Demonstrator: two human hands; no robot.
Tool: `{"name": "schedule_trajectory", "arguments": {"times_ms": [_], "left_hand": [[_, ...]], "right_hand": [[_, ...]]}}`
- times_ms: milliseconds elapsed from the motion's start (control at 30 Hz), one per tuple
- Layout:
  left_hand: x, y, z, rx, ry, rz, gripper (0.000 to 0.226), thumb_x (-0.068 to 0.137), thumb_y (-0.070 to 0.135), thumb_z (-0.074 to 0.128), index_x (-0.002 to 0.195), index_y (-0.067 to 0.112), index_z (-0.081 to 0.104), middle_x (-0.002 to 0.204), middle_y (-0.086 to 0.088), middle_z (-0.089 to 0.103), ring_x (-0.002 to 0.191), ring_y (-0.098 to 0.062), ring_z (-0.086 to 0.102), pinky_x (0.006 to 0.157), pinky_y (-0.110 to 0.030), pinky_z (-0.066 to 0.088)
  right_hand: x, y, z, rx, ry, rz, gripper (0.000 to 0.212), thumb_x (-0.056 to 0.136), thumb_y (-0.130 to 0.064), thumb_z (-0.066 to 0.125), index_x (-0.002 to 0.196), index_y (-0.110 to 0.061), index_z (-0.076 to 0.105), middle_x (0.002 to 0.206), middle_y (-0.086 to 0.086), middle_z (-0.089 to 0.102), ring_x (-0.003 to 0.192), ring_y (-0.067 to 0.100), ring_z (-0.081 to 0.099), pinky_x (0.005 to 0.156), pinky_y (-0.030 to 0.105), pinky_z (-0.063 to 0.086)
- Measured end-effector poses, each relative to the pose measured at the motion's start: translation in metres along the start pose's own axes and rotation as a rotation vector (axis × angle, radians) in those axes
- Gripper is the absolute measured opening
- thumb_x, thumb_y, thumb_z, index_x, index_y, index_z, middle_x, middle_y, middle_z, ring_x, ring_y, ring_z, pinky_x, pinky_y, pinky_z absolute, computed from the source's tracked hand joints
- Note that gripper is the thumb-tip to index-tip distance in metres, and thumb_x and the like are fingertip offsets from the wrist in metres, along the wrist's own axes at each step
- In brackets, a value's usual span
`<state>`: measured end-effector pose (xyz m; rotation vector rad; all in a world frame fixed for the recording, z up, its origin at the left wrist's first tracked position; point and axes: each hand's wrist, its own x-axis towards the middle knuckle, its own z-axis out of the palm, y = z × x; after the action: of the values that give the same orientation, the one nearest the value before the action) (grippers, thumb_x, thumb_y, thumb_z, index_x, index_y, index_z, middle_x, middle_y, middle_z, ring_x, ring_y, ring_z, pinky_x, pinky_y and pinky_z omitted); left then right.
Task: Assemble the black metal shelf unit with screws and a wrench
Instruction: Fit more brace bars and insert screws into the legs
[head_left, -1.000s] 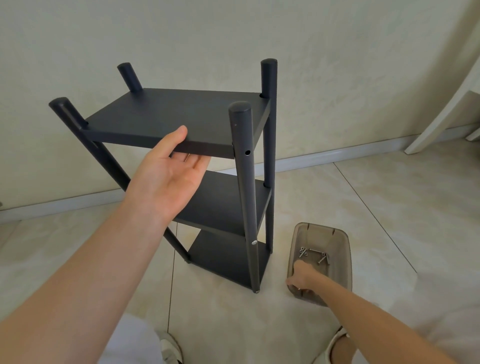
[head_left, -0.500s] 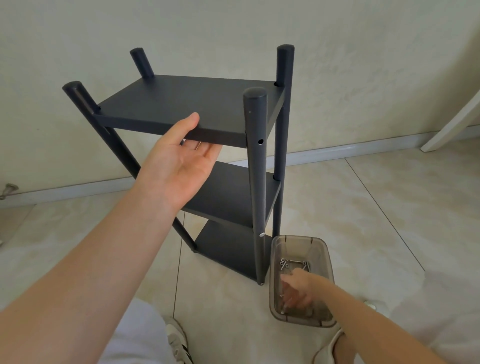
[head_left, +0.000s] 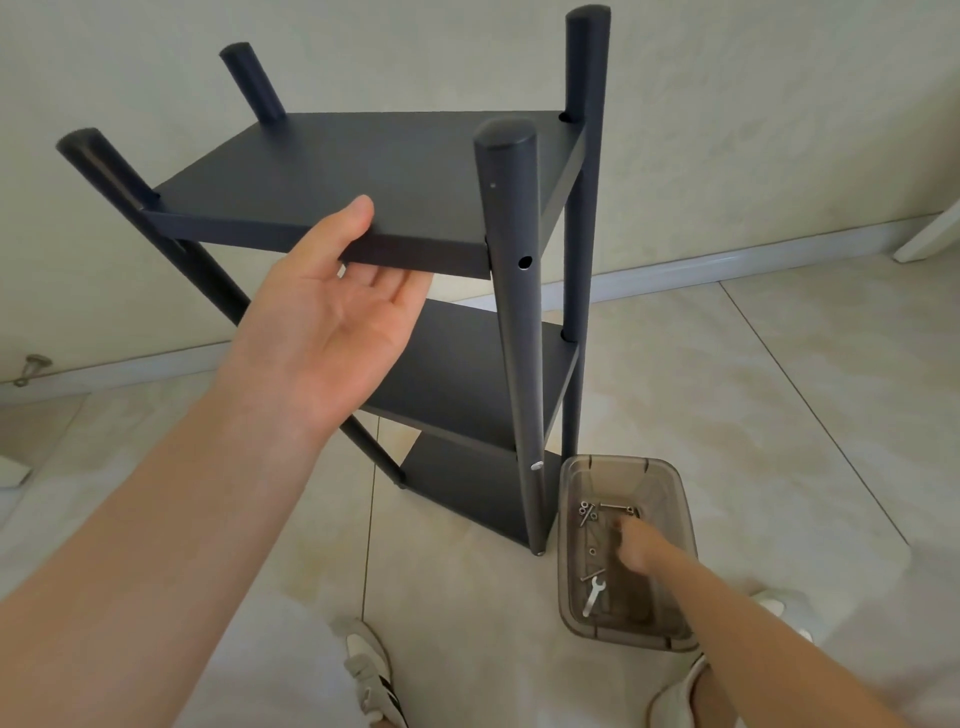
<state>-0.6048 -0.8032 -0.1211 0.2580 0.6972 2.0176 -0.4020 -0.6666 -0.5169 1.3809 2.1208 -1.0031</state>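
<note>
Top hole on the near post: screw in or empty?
Empty. The hole in the near post is dark and open; a silver screw head shows lower down.

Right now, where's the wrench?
Head view, lower right: the wrench lies in the near end of the smoky plastic bin on the floor, just left of the right hand, beside the shelf unit.
</note>
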Motion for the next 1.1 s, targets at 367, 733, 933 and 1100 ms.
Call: {"name": "schedule_trajectory", "arguments": {"times_ms": [367, 733, 933, 1100], "left_hand": [[-0.002, -0.001, 0.002, 0.022, 0.013, 0.023, 0.024, 0.085, -0.002, 0.064, 0.108, 0.003, 0.058, 0.108, -0.017, 0.073, 0.100, -0.033, 0.072, 0.081, -0.045, 0.060], [0.001, -0.002, 0.000, 0.023, 0.008, 0.020, 0.035, 0.081, -0.002, 0.066, 0.114, 0.004, 0.057, 0.110, -0.017, 0.073, 0.101, -0.033, 0.072, 0.081, -0.046, 0.060], [0.001, 0.000, -0.004, 0.000, 0.001, -0.024, 0.030, 0.089, -0.001, 0.063, 0.118, 0.003, 0.056, 0.110, -0.017, 0.073, 0.101, -0.034, 0.071, 0.079, -0.045, 0.060], [0.001, 0.001, -0.002, -0.017, 0.003, -0.051, 0.026, 0.091, 0.000, 0.061, 0.117, 0.002, 0.058, 0.111, -0.018, 0.072, 0.101, -0.034, 0.071, 0.080, -0.045, 0.060]], "right_hand": [[-0.006, 0.008, 0.021, -0.277, 0.026, -0.087, 0.025, 0.099, -0.007, 0.043, 0.120, -0.010, 0.055, 0.123, 0.012, 0.060, 0.109, 0.025, 0.059, 0.090, 0.028, 0.045], [-0.009, 0.004, 0.025, -0.547, 0.067, -0.151, 0.029, 0.099, -0.007, 0.047, 0.125, -0.012, 0.059, 0.125, 0.010, 0.062, 0.114, 0.026, 0.060, 0.096, 0.036, 0.049], [-0.024, -0.015, 0.005, -0.446, 0.201, -0.201, 0.023, 0.102, -0.012, 0.044, 0.117, -0.018, 0.059, 0.118, 0.003, 0.065, 0.104, 0.019, 0.063, 0.089, 0.028, 0.050], [-0.041, -0.034, -0.037, -0.496, 0.225, -0.313, 0.023, 0.101, -0.012, 0.047, 0.120, -0.014, 0.060, 0.112, 0.002, 0.062, 0.099, 0.018, 0.063, 0.075, 0.017, 0.049]]}}
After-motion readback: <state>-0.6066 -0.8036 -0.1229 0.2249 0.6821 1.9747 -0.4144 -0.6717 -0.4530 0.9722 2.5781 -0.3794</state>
